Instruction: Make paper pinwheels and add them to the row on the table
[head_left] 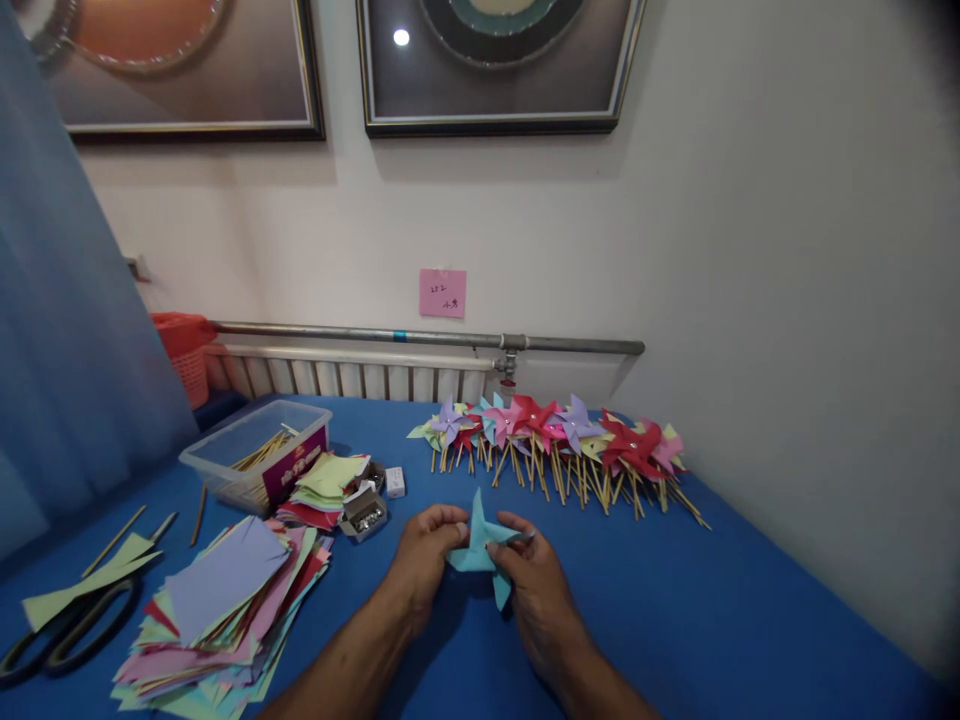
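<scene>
Both hands meet over the blue table and pinch a light blue paper pinwheel. My left hand grips its left side with curled fingers. My right hand holds its right side, thumb and fingers pressed on the folded paper. The pinwheel's points stick up and down between the hands.
A row of finished coloured pinwheels on sticks lies at the back. Stacks of coloured paper squares, scissors, a clear box of sticks and a small open box of pins sit at left. A wall stands right.
</scene>
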